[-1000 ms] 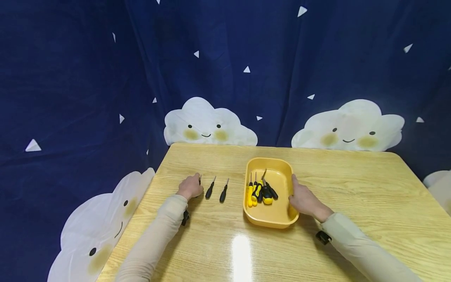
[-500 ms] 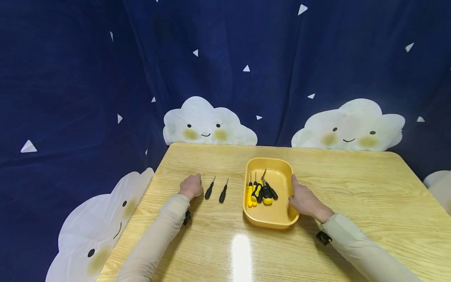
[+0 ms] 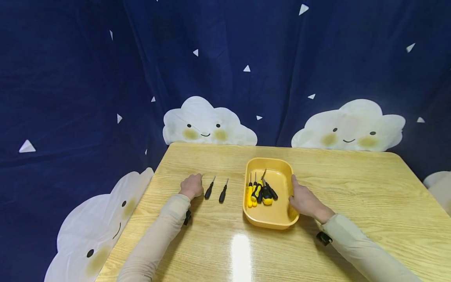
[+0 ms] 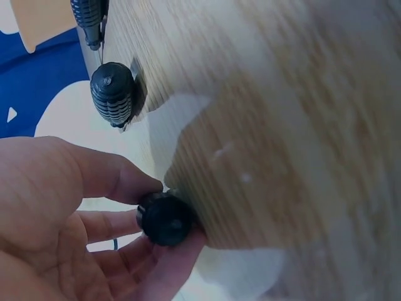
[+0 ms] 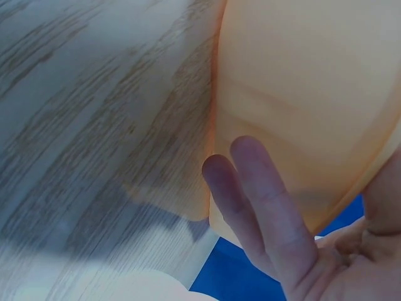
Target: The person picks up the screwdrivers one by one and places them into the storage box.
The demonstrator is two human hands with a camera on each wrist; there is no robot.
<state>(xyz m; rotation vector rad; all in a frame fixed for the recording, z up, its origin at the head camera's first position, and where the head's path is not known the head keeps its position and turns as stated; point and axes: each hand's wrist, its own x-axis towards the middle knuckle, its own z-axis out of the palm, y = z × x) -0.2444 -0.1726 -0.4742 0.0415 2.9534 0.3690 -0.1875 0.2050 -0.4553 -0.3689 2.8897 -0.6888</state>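
In the left wrist view, my left hand (image 4: 94, 219) pinches the black handle of a screwdriver (image 4: 164, 218) between thumb and fingers, low over the table. From the head view that hand (image 3: 192, 186) hides most of it. To its right lie two black-handled screwdrivers (image 3: 208, 192) with tips pointing away. My right hand (image 3: 304, 197) grips the right wall of a yellow plastic bin (image 3: 271, 224); in the right wrist view, two fingers (image 5: 269, 207) lie along its outside. Several yellow-and-black screwdrivers (image 3: 267, 197) lie in the bin's left half.
A light wooden table (image 3: 197, 243) carries everything, with a bright glare patch near the front. Behind its far edge hangs a dark blue curtain (image 3: 225, 47) with white triangles and smiling clouds. Both wrists wear small black devices (image 3: 323, 237).
My left hand shifts very slightly to the right, and the screwdriver it holds becomes hidden in the head view. My right hand and the bin stay in place.
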